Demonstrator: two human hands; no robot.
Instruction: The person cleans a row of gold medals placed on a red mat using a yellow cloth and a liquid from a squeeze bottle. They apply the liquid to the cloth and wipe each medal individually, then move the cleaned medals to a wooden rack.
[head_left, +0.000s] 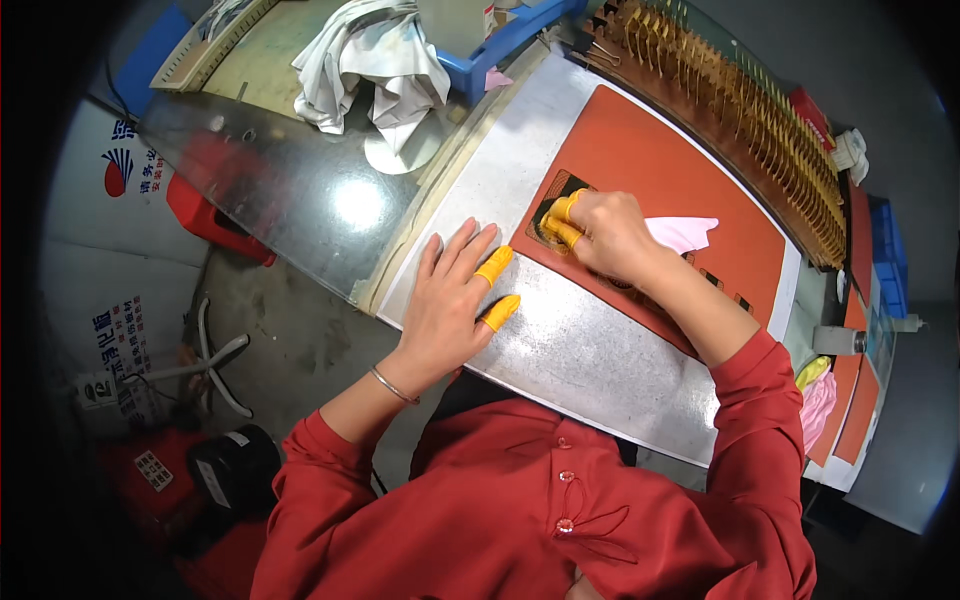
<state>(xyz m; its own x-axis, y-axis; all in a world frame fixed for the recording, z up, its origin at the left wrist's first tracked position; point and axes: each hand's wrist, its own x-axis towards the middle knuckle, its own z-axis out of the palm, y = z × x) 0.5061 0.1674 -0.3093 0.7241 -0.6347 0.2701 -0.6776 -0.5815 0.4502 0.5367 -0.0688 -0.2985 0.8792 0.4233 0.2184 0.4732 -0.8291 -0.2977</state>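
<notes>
A flat black-and-gold piece (546, 228) lies on an orange-red mat (640, 140), close to the mat's left edge, directly below the fingertips of the right hand (615, 232). That hand reaches in from the right, and its two yellow finger cots (563, 232) come down over the piece, covering part of it. The covered tips stand slightly apart; whether they pinch anything or merely press on the surface, I cannot tell.

Just right of the right hand, a pale pink cloth (688, 232) lies on the mat. Small dark pieces (710, 278) sit beyond the forearm, along the mat's near side.

The left hand (438, 312) rests on the bare grey metal sheet (590, 325), left of the mat and apart from the piece. Its fingers are spread and grasp nothing; yellow cots cover the thumb and index finger, the index tip near the mat's corner.

Farther out, a brown rack (730, 120) holds a long row of gold-coloured upright parts at the upper right. A crumpled white cloth (375, 65) lies at the upper left, beside a blue tray (500, 48).
</notes>
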